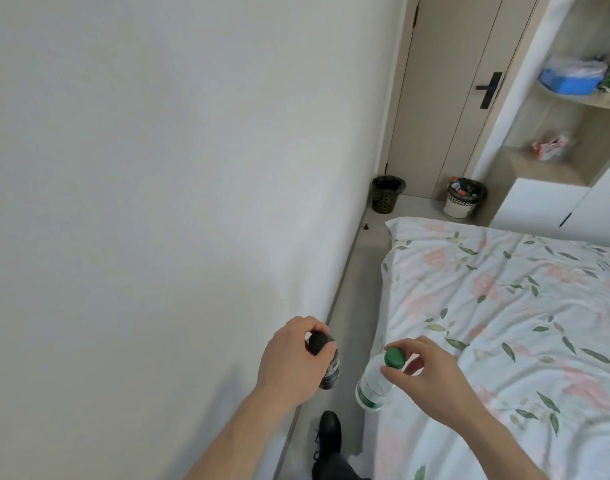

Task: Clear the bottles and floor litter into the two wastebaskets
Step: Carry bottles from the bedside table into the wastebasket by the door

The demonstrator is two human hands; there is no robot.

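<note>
A flowered bed [504, 306] lies right of the hands. Far ahead of them, two wastebaskets stand by the door [445, 98]: dark bin [386, 195], white bin [464, 200]. The left hand [293, 358] grips a dark bottle [89, 367] by its neck; the right hand [431, 372] pinches a clear bottle [374, 386] below its green cap [394, 357].

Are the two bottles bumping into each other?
Apart. The head view shows the dark bottle in the left hand and the clear bottle in the right hand, with a strip of grey floor visible between them.
</note>
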